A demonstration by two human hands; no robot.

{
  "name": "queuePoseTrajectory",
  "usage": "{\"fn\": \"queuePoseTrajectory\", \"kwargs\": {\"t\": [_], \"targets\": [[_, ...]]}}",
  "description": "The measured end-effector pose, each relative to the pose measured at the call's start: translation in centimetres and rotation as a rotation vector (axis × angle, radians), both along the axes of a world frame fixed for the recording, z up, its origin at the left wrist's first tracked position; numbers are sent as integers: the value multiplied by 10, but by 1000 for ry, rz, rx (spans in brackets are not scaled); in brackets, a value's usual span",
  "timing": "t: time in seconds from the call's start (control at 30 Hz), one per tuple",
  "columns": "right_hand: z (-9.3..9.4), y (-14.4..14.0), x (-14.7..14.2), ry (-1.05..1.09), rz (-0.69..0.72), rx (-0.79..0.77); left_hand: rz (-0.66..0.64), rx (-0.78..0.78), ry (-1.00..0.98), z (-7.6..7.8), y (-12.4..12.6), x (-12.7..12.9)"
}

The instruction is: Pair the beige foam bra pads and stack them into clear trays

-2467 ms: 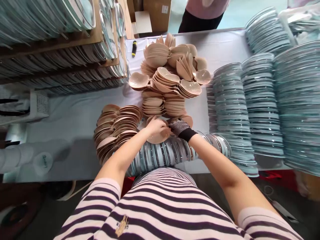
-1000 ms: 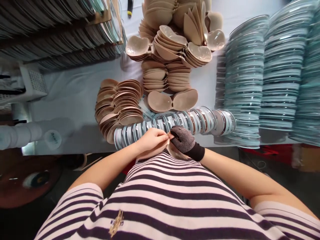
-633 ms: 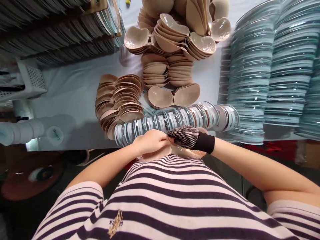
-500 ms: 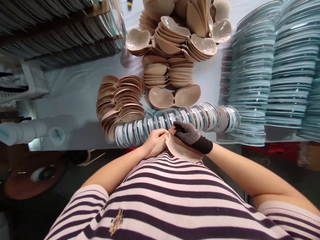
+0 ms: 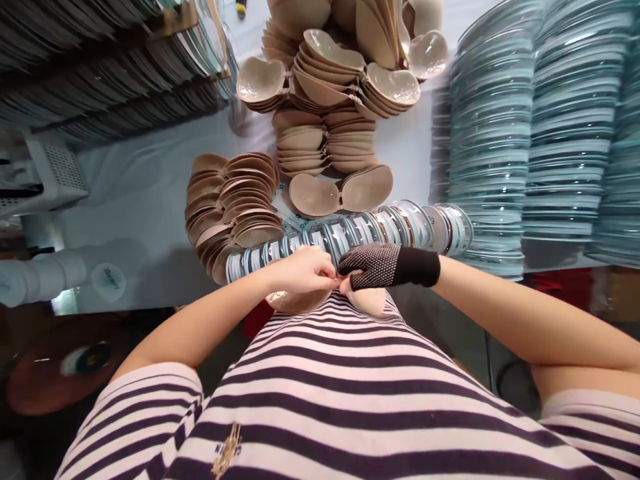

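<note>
Close to my striped shirt, a beige stick-on bra (image 5: 369,302) hangs from both hands, one cup on each side. My left hand (image 5: 307,270), bare, is closed on it near the middle, with fingers pinched together. My right hand (image 5: 373,267), in a dark dotted glove with bare fingertips, pinches the same middle part from the other side. My fingers hide the join between the cups. Just beyond my hands lies a row of clear round packages (image 5: 350,233). Behind that row, another beige bra (image 5: 367,189) lies spread flat on the table.
Stacked beige bras (image 5: 253,190) stand at the left, with more bra piles (image 5: 327,67) at the back. Tall stacks of clear plastic covers (image 5: 493,147) fill the right side. A rack of discs (image 5: 150,73) and a white basket (image 5: 65,163) are on the left.
My hands have turned the bra so its cups hang to both sides, and both hands now meet at its middle. The right wrist has swung outward. The view has shifted slightly.
</note>
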State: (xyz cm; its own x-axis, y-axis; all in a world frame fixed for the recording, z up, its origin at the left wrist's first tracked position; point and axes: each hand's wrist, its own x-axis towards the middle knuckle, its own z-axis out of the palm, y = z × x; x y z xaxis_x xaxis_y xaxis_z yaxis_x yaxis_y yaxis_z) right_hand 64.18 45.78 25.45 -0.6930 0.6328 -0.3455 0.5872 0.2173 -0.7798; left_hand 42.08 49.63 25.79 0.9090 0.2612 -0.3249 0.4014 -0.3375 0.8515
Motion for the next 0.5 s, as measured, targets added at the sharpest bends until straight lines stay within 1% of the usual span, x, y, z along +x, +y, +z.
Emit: {"fn": "queuePoseTrajectory", "kwargs": {"t": [0.03, 0.1, 0.13, 0.2, 0.23, 0.3, 0.4, 0.47, 0.5], "targets": [[-3, -3, -2, 45, 2, -58, 7, 49, 22, 3, -2, 0], [-7, -8, -5, 164, -29, -138, 11, 54, 17, 7, -4, -2], [-9, -10, -6, 237, -42, -166, 5, 14, -13, 7, -3, -3], [-13, -13, -7, 378, -38, -213, -10, -122, -101, 5, -2, -6], [-15, -13, -7, 426, -26, -225, -6, -204, -141, 1, 0, -7], [-20, -12, -7, 446, -22, -196, 37, -383, -184, -12, 2, -7], [-24, -7, -1, 395, -35, -68, 94, -628, -224, -35, 2, -5], [-21, -1, 5, 387, -17, -25, 85, -716, -275, -48, -1, -4], [-17, 3, 9, 386, -3, -20, 79, -724, -292, -53, -3, -2]]}}
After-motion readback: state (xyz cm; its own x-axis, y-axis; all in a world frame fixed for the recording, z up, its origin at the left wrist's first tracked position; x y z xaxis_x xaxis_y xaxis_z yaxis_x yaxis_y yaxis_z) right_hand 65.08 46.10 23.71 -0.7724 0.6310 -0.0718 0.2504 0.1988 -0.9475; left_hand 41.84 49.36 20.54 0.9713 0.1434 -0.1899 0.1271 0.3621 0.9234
